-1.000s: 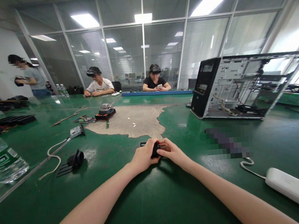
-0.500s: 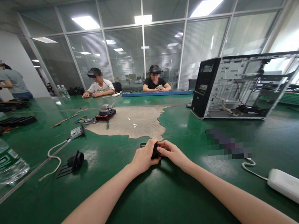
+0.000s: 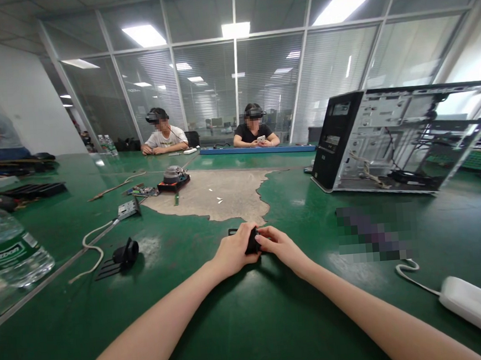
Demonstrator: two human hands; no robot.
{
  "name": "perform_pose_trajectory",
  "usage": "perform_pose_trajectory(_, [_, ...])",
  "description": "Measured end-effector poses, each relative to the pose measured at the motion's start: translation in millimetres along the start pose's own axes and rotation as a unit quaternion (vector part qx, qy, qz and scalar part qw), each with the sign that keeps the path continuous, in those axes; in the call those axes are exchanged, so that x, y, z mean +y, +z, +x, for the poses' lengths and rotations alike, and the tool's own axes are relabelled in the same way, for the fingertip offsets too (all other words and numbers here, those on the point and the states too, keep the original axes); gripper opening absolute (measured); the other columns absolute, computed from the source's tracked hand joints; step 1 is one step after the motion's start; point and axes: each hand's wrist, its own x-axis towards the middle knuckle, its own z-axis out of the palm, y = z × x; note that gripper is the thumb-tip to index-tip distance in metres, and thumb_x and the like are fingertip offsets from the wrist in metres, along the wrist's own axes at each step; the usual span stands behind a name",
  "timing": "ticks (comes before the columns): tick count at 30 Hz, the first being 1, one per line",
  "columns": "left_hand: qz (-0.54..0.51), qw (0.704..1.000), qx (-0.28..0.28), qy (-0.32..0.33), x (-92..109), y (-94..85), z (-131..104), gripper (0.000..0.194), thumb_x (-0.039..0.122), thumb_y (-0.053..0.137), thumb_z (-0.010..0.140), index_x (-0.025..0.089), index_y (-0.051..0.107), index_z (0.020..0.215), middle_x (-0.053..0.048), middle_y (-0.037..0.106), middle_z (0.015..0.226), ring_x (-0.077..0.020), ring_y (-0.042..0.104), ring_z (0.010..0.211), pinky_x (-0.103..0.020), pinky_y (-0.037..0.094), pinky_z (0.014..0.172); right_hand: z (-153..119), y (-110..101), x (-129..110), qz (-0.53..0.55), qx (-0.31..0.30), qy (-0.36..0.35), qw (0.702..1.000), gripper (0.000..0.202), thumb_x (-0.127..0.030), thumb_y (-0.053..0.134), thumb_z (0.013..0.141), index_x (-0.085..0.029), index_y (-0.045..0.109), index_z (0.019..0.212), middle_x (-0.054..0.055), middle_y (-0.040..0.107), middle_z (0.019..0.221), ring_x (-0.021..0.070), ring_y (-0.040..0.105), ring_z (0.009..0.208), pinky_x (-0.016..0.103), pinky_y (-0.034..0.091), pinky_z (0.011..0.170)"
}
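Note:
Low over the green table (image 3: pixel 235 324), both of my hands meet at a small black plastic part (image 3: pixel 252 244). My left hand (image 3: pixel 234 252) wraps round it from the left, thumb below and fingers over the top. From the other side, my right hand (image 3: pixel 282 250) pinches its right edge between thumb and fingers. Much of the part is covered by my hands; a flat slotted end sticks out beyond my left fingers. To the left lies another black plastic piece (image 3: pixel 125 254) with a round body and long prongs.
An open computer case (image 3: pixel 341 144) stands at right, near a white power adapter (image 3: pixel 475 308). At left are a water bottle (image 3: pixel 10 248) and a metal bracket (image 3: pixel 128 209) with a cable. A heatsink-like assembly (image 3: pixel 174 179) sits farther back. Two people sit across the table.
The view has turned slightly left, so the table's things appear a little farther right. Both hands keep their hold on the black plastic part, with hardly any visible finger movement.

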Motion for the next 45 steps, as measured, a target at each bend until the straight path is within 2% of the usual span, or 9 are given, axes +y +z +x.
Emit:
perform_pose_trajectory(5, [0.010,1.000,-0.003,-0.009,0.3,0.0,-0.7,0.060,0.031,0.057,0.066,0.026,0.025,0.117,-0.002,0.045,0.116,-0.0212,0.056,0.086,-0.032,0.046,0.068,-3.1,-1.8,-7.3,0.011,-0.037,-0.029,0.999,0.032,-0.032,0.066,0.059,-0.020,0.045,0.080,0.000,0.054,0.087,0.0139,0.055,0.078,0.031,0.044,0.072])
perform_pose_trajectory(11, [0.020,1.000,-0.001,-0.003,0.6,-1.0,-0.1,0.061,0.033,0.057,0.066,0.025,0.024,0.117,-0.003,0.043,0.118,-0.0219,0.056,0.088,-0.033,0.046,0.068,-1.1,-1.1,-3.0,-0.013,-0.013,-0.023,1.000,0.025,-0.036,0.057,0.067,-0.020,0.045,0.082,0.001,0.055,0.083,0.0127,0.055,0.073,0.031,0.045,0.069])
perform_pose_trajectory(17, [0.019,1.000,-0.013,-0.016,2.4,-2.2,0.1,0.061,0.033,0.056,0.067,0.026,0.023,0.118,-0.003,0.042,0.118,-0.0215,0.056,0.087,-0.033,0.045,0.069,2.0,-2.6,2.7,-0.018,-0.007,-0.008,1.000,0.034,-0.037,0.057,0.068,-0.019,0.047,0.095,0.004,0.055,0.090,0.0141,0.055,0.078,0.033,0.045,0.072])
perform_pose_trajectory(22, [0.008,1.000,-0.015,-0.023,4.3,-3.4,-0.2,0.061,0.032,0.057,0.066,0.027,0.024,0.117,-0.002,0.042,0.119,-0.0210,0.055,0.090,-0.032,0.044,0.072,-0.1,-2.1,-4.4,-0.008,-0.025,0.001,1.000,0.028,-0.035,0.060,0.064,-0.019,0.048,0.083,0.002,0.056,0.084,0.0144,0.055,0.074,0.033,0.044,0.071])
perform_pose_trajectory(28, [0.013,0.999,-0.015,-0.032,5.0,-3.2,-0.9,0.058,0.032,0.056,0.067,0.027,0.025,0.117,-0.002,0.043,0.117,-0.0207,0.056,0.087,-0.031,0.045,0.070,-4.9,-3.1,-15.4,0.031,-0.045,-0.007,0.999,0.034,-0.030,0.067,0.057,-0.020,0.044,0.080,0.000,0.056,0.083,0.0143,0.055,0.077,0.033,0.043,0.075])
perform_pose_trajectory(34, [0.006,1.000,-0.009,-0.012,2.5,-1.7,-1.0,0.060,0.034,0.057,0.067,0.027,0.025,0.117,-0.003,0.043,0.117,-0.0211,0.055,0.089,-0.032,0.045,0.070,-2.8,-3.7,-9.2,0.013,-0.015,-0.011,1.000,0.025,-0.035,0.060,0.066,-0.019,0.047,0.079,0.001,0.057,0.084,0.0138,0.054,0.077,0.033,0.042,0.075])
perform_pose_trajectory(40, [-0.005,1.000,-0.010,-0.017,2.3,-1.3,-0.4,0.061,0.032,0.057,0.067,0.026,0.024,0.118,-0.003,0.042,0.119,-0.0206,0.055,0.090,-0.033,0.044,0.073,-0.8,-3.2,2.6,0.018,-0.007,0.002,1.000,0.033,-0.037,0.059,0.067,-0.018,0.050,0.093,0.005,0.056,0.094,0.0152,0.055,0.082,0.034,0.044,0.075])
perform_pose_trajectory(45, [-0.007,1.000,-0.012,-0.018,2.3,-0.6,-0.2,0.062,0.031,0.057,0.067,0.027,0.023,0.118,-0.003,0.042,0.119,-0.0207,0.055,0.090,-0.033,0.044,0.074,-2.6,-4.2,-1.7,0.009,-0.014,0.007,1.000,0.032,-0.036,0.059,0.066,-0.018,0.052,0.090,0.004,0.057,0.093,0.0155,0.055,0.082,0.033,0.044,0.076])
